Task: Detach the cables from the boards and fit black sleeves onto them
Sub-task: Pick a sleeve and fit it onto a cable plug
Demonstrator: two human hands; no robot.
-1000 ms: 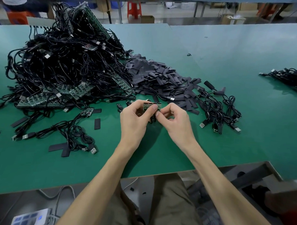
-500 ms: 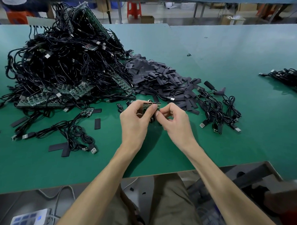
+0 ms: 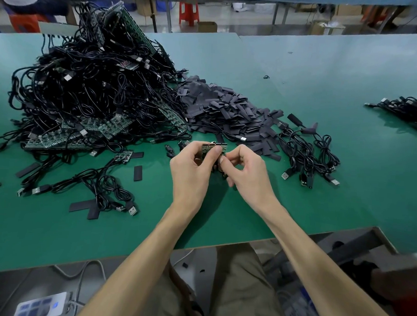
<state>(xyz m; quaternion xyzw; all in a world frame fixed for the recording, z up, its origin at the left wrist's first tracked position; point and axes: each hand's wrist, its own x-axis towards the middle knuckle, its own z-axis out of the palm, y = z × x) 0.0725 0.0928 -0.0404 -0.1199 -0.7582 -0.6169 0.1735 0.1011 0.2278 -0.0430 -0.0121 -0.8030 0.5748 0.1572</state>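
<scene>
A small green circuit board (image 3: 214, 148) is held over the green table (image 3: 297, 176) between both hands. My left hand (image 3: 192, 171) pinches its left end with thumb and fingers. My right hand (image 3: 247, 174) pinches the right end, fingers curled. Black cable hangs under the hands, mostly hidden. A big tangle of black cables and green boards (image 3: 93, 98) fills the left of the table. A heap of flat black sleeves (image 3: 226, 113) lies behind the hands.
A bunch of USB cables (image 3: 310, 152) lies right of the hands, another cable bundle (image 3: 405, 109) at the far right. Loose cables (image 3: 98, 189) and single sleeves (image 3: 138, 173) lie at the left front. The table edge runs just below my forearms.
Both hands stay on the small board; my fingers have shifted slightly on it. Nothing else on the table has moved.
</scene>
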